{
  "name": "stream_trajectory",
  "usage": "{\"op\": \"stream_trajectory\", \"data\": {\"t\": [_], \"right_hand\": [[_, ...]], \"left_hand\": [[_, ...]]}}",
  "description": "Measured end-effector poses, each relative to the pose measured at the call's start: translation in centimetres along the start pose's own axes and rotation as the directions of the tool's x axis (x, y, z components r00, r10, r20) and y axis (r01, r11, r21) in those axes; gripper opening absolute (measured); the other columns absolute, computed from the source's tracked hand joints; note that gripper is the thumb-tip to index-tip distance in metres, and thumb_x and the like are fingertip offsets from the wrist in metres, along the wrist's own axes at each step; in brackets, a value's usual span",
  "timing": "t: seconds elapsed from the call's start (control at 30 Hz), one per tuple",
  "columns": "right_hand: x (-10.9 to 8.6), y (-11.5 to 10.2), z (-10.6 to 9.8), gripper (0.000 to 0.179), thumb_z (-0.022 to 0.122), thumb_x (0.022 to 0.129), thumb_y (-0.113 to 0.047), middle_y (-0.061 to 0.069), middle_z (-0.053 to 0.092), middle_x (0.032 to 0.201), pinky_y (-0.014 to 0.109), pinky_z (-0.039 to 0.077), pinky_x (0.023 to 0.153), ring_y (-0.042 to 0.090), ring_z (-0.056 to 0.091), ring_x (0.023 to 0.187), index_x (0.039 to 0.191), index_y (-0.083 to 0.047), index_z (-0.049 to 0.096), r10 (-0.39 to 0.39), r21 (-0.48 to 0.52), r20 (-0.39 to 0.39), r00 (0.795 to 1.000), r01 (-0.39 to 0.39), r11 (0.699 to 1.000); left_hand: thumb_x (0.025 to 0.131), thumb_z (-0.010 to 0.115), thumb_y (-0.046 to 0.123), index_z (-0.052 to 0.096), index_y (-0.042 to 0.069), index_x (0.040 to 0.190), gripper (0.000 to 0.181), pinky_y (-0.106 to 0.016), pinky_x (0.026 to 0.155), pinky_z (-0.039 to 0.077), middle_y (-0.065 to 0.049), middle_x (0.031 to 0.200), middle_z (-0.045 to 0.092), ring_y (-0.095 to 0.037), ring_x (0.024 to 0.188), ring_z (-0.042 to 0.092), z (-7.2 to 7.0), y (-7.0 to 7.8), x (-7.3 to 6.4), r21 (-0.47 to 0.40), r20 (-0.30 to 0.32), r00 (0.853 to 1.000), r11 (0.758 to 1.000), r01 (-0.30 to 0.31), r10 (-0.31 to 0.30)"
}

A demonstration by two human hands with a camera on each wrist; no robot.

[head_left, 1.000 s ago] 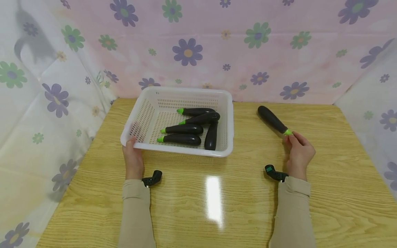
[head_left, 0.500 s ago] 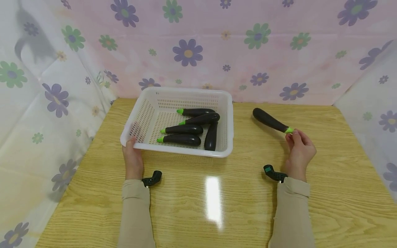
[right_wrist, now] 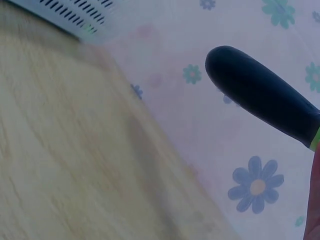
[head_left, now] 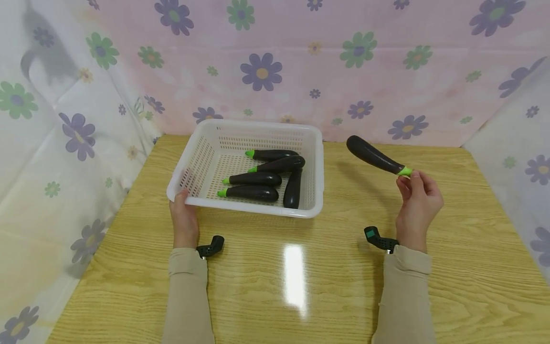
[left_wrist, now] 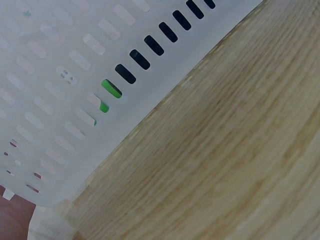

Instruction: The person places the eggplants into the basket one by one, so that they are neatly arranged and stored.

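Note:
My right hand point(head_left: 418, 205) pinches the green stem end of a dark eggplant point(head_left: 373, 155), which points up and to the left, raised over the table with its shadow below. In the right wrist view the same eggplant point(right_wrist: 260, 92) shows from the side, its stem at the frame's edge. My left hand point(head_left: 185, 220) grips the near left corner of a white slotted plastic basket point(head_left: 253, 208), thumb on the rim and the other fingers hidden. Several more eggplants point(head_left: 253, 193) with green stems lie in the basket, mostly toward its right side.
The wooden table point(head_left: 253, 286) runs up to a flowered cloth point(head_left: 301, 62) hung behind it and along both sides. A dark wrist-worn device point(head_left: 211, 247) sits at the left wrist, another device point(head_left: 380, 240) at the right.
The eggplant in my right hand has risen off the table and swung toward the left, its shadow now apart from it. My left hand and the basket have stayed put.

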State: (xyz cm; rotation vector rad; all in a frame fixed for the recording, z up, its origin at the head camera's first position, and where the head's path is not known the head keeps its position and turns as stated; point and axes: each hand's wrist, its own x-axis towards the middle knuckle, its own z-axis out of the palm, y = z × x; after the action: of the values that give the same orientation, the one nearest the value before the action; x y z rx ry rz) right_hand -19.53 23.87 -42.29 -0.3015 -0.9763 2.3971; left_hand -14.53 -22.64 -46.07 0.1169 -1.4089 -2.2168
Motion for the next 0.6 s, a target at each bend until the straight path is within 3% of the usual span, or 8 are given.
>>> {"op": "stream_trajectory", "data": {"t": [0.2, 0.6], "right_hand": [[-0.8, 0.1, 1.4, 0.034, 0.070, 0.071, 0.002, 0.021, 0.057, 0.091, 0.031, 0.052, 0.065, 0.027, 0.062, 0.068, 0.098, 0.015, 0.054, -0.017, 0.082, 0.054, 0.998, 0.013, 0.997], [-2.8, 0.9, 4.2, 0.027, 0.067, 0.075, 0.001, 0.021, 0.055, 0.089, 0.032, 0.051, 0.068, 0.026, 0.062, 0.070, 0.095, 0.013, 0.054, 0.002, 0.089, 0.164, 0.987, -0.017, 0.996]], "left_hand": [[0.089, 0.038, 0.013, 0.036, 0.013, 0.133, 0.044, -0.034, 0.104, 0.020, -0.008, 0.137, 0.036, -0.020, 0.126, 0.032, -0.1, 0.0, 0.0, 0.006, 0.007, 1.000, 1.000, -0.013, 0.013], [0.090, 0.038, 0.014, 0.036, 0.013, 0.134, 0.044, -0.034, 0.104, 0.019, -0.007, 0.137, 0.037, -0.019, 0.126, 0.032, 0.0, 0.0, 0.0, 0.023, 0.011, 1.000, 1.000, -0.006, 0.005]]}}
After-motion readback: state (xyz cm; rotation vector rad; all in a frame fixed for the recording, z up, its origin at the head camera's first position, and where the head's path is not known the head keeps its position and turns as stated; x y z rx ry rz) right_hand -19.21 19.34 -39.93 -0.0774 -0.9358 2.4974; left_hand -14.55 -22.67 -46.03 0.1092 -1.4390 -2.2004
